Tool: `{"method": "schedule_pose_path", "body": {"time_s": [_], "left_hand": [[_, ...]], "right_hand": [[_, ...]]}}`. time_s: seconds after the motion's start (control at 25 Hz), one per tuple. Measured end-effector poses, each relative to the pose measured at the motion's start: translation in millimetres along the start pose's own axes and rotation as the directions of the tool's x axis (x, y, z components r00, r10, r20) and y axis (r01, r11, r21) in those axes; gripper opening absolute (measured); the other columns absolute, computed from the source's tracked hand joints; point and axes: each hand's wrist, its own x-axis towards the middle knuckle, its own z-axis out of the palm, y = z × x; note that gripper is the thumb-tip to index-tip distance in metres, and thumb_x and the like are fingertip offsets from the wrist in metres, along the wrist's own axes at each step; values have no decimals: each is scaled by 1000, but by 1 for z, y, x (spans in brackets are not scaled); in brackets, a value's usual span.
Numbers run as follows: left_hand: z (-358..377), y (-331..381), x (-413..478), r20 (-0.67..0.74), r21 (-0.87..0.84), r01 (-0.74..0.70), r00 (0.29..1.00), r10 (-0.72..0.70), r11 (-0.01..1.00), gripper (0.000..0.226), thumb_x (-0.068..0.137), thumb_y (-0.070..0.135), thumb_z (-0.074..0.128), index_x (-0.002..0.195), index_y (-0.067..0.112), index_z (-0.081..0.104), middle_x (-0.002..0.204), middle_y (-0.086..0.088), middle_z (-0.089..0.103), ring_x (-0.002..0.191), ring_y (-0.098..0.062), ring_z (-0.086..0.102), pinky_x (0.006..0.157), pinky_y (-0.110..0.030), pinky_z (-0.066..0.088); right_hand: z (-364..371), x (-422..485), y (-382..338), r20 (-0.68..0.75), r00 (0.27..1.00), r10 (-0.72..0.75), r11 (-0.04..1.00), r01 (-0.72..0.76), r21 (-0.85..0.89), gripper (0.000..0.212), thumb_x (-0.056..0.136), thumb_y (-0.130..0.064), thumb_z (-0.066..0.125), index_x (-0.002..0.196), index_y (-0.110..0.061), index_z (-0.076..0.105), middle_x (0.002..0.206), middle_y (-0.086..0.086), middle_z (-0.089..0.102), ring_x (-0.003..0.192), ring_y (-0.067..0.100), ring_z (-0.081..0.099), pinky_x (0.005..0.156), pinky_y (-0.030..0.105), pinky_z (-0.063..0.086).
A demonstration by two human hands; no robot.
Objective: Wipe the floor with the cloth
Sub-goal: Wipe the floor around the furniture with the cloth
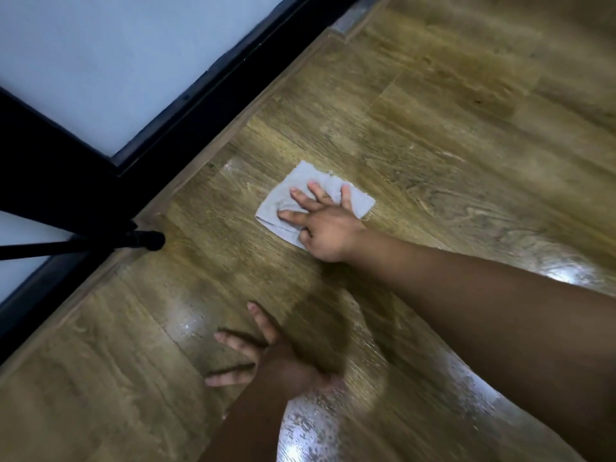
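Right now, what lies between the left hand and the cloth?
Only bare wooden floor, in the head view, separates the left hand from the cloth; nothing lies there.

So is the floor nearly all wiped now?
Partly, it seems. Shiny wet patches near the person look already wiped. The right hand presses the grey cloth flat on the floor; the left hand rests flat nearer. The duller boards beyond the cloth, toward the black frame, look still undone.

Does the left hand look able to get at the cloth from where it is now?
Probably yes. The left hand rests flat on the floor, with only bare floor between it and the cloth. The right hand presses on the cloth, but its left edge is uncovered.
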Motion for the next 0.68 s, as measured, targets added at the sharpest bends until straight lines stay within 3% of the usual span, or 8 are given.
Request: {"method": "schedule_pose_path", "body": {"time_s": [0.12, 0.28, 0.56, 0.68], "left_hand": [[2, -1, 1, -9, -38, -5, 1000, 5, 999, 182, 23, 65, 93, 105, 39, -67, 111, -19, -74, 121, -68, -43, 102, -81, 10], [5, -3, 5, -28, -53, -35, 999, 34, 998, 179, 30, 62, 95, 108, 42, -65, 114, -17, -73, 122, -68, -42, 103, -80, 6], [8, -2, 10, -79, -46, 3, 997, -7, 999, 181, 26, 62, 95, 105, 40, -67, 116, -18, -72, 124, -68, -40, 103, -81, 7], [12, -6, 15, -91, -84, -9, 996, 1, 996, 183, 19, 59, 96, 105, 44, -65, 115, -14, -74, 122, -67, -42, 101, -83, 6]], "right_hand": [[-6, 19, -2, 7, 999, -37, 999, 37, -9, 53, 97, -36, 31, 146, -52, 20, 163, -11, -4, 150, 21, -14, 109, 68, -14], [-8, 28, -3, 8, 999, -47, 999, 47, -9, 52, 97, -37, 31, 146, -53, 20, 163, -11, -4, 149, 20, -16, 109, 67, -16], [-6, 26, -2, -3, 999, -43, 999, 43, -3, 52, 97, -37, 30, 146, -53, 19, 163, -11, -5, 149, 20, -16, 109, 65, -19], [-9, 16, 6, -3, 997, -75, 997, 75, -12, 51, 99, -36, 30, 147, -50, 21, 164, -9, -1, 150, 19, -12, 114, 58, -17]]}}
